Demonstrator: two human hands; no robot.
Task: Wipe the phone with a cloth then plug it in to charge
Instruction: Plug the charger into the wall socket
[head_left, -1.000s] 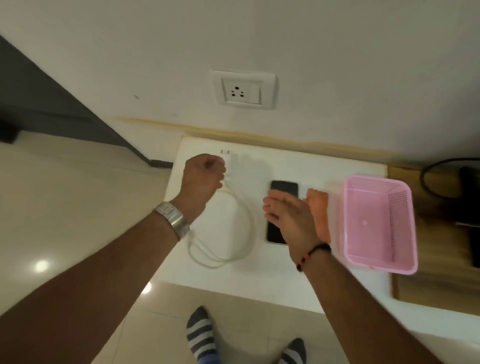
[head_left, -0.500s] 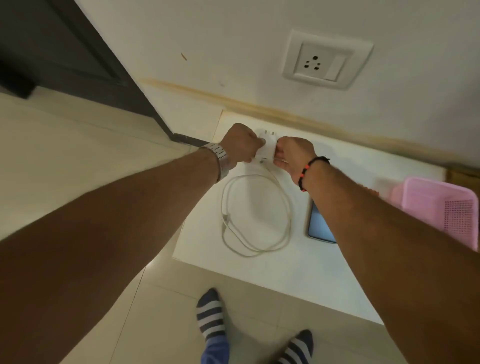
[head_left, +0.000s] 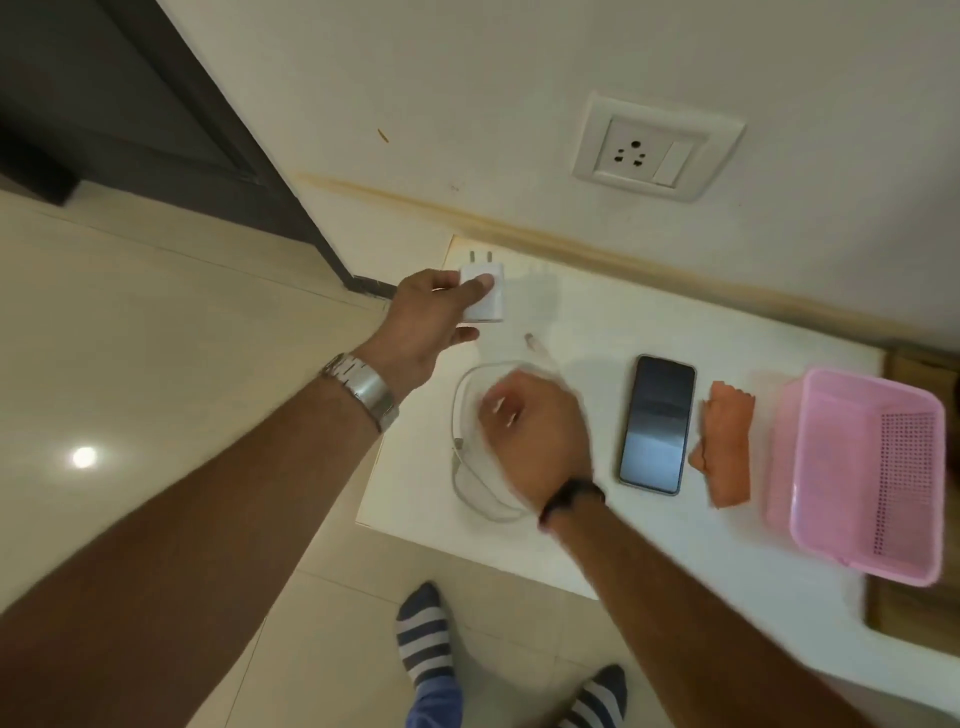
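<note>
White adapter (head_left: 484, 299) at table's (head_left: 571, 530) corner

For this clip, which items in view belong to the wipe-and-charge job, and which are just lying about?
Part of the job:
phone
orange cloth
charger adapter, gripped by left hand
white cable, under right hand
wall socket

Lying about:
pink basket
</note>
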